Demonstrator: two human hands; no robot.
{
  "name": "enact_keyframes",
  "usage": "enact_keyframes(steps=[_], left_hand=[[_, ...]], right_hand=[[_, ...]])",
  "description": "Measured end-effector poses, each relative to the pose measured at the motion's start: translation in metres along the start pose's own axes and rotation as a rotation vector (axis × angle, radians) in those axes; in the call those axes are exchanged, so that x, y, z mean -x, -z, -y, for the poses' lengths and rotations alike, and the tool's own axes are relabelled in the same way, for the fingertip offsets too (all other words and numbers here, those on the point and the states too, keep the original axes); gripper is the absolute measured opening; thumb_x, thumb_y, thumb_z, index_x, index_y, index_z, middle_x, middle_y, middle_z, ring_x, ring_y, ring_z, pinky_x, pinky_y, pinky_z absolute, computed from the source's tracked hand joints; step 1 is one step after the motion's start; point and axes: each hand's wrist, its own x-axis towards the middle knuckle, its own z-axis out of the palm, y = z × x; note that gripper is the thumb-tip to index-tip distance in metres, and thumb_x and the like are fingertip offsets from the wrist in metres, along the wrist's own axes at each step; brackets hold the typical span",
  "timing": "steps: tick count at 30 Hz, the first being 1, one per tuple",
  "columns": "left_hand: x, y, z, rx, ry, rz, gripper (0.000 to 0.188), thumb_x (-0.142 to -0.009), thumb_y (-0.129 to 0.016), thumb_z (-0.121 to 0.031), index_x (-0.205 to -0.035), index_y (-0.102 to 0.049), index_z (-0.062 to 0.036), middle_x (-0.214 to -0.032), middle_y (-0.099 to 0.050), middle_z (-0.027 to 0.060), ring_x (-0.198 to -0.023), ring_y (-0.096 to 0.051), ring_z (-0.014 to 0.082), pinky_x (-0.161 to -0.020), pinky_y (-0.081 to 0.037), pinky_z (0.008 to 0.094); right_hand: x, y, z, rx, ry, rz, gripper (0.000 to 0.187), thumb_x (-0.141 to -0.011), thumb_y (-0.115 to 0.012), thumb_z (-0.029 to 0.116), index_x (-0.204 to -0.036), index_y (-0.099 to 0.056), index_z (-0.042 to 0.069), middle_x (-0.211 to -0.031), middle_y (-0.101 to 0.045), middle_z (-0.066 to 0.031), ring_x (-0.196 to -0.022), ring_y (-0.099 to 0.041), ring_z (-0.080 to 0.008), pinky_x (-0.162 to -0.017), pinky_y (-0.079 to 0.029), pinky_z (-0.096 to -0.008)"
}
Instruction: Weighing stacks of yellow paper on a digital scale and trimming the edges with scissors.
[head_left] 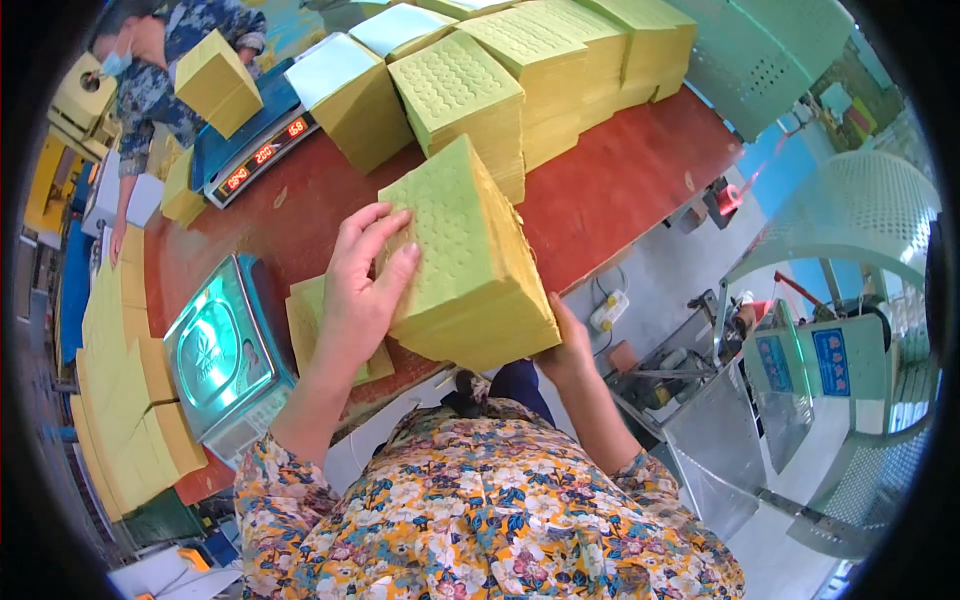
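Between my two hands I hold a thick stack of yellow paper (450,240) with rows of small curved dents in its top sheet. It is tilted and hangs over the near edge of the red table. My left hand (365,275) presses on its left side, with the thumb and fingertips on the top face. The palm of my right hand (568,340) supports the lower right corner; most of those fingers are hidden beneath or behind the stack. A lower pile of yellow paper (312,310) lies on the table, partly covered by my left forearm.
A steel-topped scale (225,335) stands at the left, and another digital scale (250,155) sits farther back. Several yellow paper stacks (460,85) line the far side of the red table (630,190). A masked person (185,60) is at far left. Machine guards (850,220) stand right.
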Motion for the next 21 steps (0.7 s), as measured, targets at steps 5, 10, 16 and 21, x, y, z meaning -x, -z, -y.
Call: enact_keyframes(steps=[5, 10, 16, 21], left_hand=[[0.004, -0.021, -0.038, -0.093, -0.119, 0.111, 0.031, -0.087, -0.066, -0.006, -0.117, -0.066, -0.0045, -0.124, -0.05, 0.01, -0.11, -0.055, 0.0184, -0.08, -0.05, 0.026], [-0.014, -0.009, -0.044, -0.177, -0.115, 0.145, 0.032, -0.085, -0.069, -0.006, -0.117, -0.067, -0.0061, -0.103, -0.058, 0.005, -0.091, -0.056, 0.0124, -0.062, -0.047, 0.0234], [-0.045, -0.001, -0.02, -0.133, -0.122, -0.01, 0.043, -0.092, -0.066, -0.018, -0.132, -0.057, -0.0047, -0.119, -0.063, 0.0086, -0.103, -0.059, 0.0153, -0.089, -0.047, 0.0295], [-0.026, -0.034, -0.021, 0.554, 0.248, 0.216, 0.04, -0.098, -0.056, -0.02, -0.134, -0.051, -0.0026, -0.122, -0.06, 0.0062, -0.107, -0.058, 0.0133, -0.094, -0.046, 0.0289]], right_hand=[[0.001, 0.023, 0.001, 0.082, 0.199, -0.13, 0.049, -0.101, -0.049, 0.042, -0.123, -0.059, 0.0, -0.11, -0.068, -0.0125, -0.097, -0.066, -0.0216, -0.081, -0.052, -0.0322], [-0.003, 0.046, -0.001, 0.002, 0.217, -0.037, 0.051, -0.103, -0.042, 0.044, -0.126, -0.057, 0.001, -0.118, -0.066, -0.0132, -0.107, -0.063, -0.023, -0.089, -0.05, -0.0349], [0.013, 0.055, -0.01, -0.107, 0.113, 0.155, 0.055, -0.103, -0.04, 0.048, -0.134, -0.051, 0.004, -0.137, -0.055, -0.0139, -0.128, -0.051, -0.0285, -0.108, -0.037, -0.0449], [0.031, 0.051, -0.002, 0.018, -0.102, 0.256, 0.063, -0.103, -0.036, 0.049, -0.146, -0.04, 0.004, -0.146, -0.049, -0.0128, -0.134, -0.045, -0.0313, -0.112, -0.032, -0.0504]])
